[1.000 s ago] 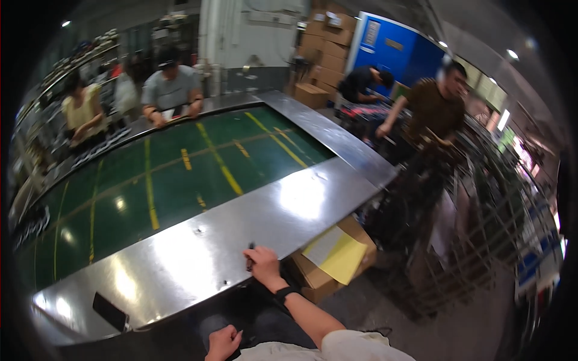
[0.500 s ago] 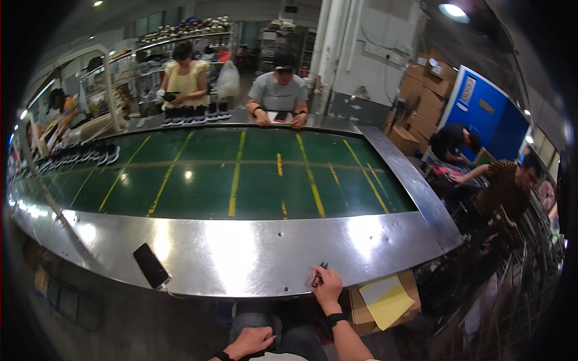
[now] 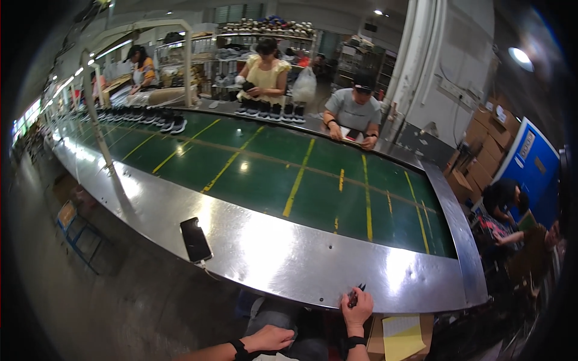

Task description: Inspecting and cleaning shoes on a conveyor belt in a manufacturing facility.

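Observation:
My right hand (image 3: 359, 310) rests at the near edge of the metal table border (image 3: 289, 265), fingers closed around a small dark tool with two pointed tips, small snips (image 3: 359, 289) by their look. The snips' tips point up and away from me. Over my lap, below the table edge, my left hand (image 3: 276, 338) is curled closed; whether anything is in it is hidden. A dark band circles each wrist. To the left on the metal border lies a black phone (image 3: 195, 240), with a white cable plugged into its near end.
A green conveyor belt (image 3: 265, 180) with yellow lines runs beyond the border. Rows of dark shoes (image 3: 153, 117) stand far left. Across the belt are a person in yellow (image 3: 267, 78) and one in grey (image 3: 354, 111). A cardboard box (image 3: 376, 337) with yellow paper (image 3: 403, 344) sits right of my knees.
My view has swung left, so the table, phone and people appear farther right and tilted. My right hand keeps its hold on the snips at the table edge; my left stays curled over my lap.

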A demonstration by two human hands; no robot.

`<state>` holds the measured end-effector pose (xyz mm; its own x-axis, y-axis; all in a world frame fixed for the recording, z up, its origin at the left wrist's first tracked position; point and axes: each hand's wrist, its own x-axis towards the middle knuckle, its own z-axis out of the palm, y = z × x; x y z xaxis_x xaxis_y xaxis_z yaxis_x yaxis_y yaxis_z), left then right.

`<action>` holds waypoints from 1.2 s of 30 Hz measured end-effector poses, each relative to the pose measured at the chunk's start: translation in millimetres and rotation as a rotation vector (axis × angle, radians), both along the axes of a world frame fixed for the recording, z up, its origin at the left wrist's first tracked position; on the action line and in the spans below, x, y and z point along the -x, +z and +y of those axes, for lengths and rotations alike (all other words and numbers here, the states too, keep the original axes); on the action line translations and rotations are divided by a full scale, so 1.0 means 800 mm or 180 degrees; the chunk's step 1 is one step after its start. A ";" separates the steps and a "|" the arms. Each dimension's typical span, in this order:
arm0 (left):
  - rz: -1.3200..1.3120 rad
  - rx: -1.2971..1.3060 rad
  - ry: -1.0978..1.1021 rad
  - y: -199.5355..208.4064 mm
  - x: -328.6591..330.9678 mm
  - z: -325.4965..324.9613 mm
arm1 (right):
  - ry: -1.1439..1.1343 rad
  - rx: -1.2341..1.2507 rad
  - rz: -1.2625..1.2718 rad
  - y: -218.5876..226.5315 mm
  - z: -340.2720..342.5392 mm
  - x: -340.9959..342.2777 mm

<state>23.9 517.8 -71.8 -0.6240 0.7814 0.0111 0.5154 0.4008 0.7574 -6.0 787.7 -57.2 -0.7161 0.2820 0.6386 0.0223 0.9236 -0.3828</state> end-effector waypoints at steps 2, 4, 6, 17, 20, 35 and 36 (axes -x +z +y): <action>-0.0055 0.0005 -0.0131 -0.003 0.002 0.001 | 0.0024 0.0029 -0.0042 -0.006 0.004 0.001; -0.0028 -0.0096 -0.0077 -0.007 0.001 0.003 | -0.0031 0.0112 0.0000 -0.010 0.008 -0.001; 0.0028 -0.0191 -0.0051 -0.011 0.002 0.007 | -0.0001 0.0252 0.0041 -0.006 0.008 -0.004; 0.0081 -0.0197 -0.0100 -0.020 -0.003 0.011 | 0.0259 0.3022 -0.0228 0.032 0.022 0.037; 0.0057 -0.0174 -0.0139 -0.012 -0.003 0.014 | 0.0632 0.2805 -0.0028 0.025 0.013 0.067; 0.0267 -0.0330 -0.0031 -0.014 -0.005 0.017 | 0.0990 -0.0113 -0.1237 0.021 -0.040 0.081; 0.0284 -0.0320 0.0041 -0.010 -0.004 0.017 | 0.0955 -0.0167 -0.1164 0.025 -0.041 0.080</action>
<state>27.3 531.1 -80.0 -0.6270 0.7654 0.1448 0.5778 0.3323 0.7454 -69.9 754.9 -37.6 -0.9414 0.0025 0.3373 -0.1238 0.9277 -0.3522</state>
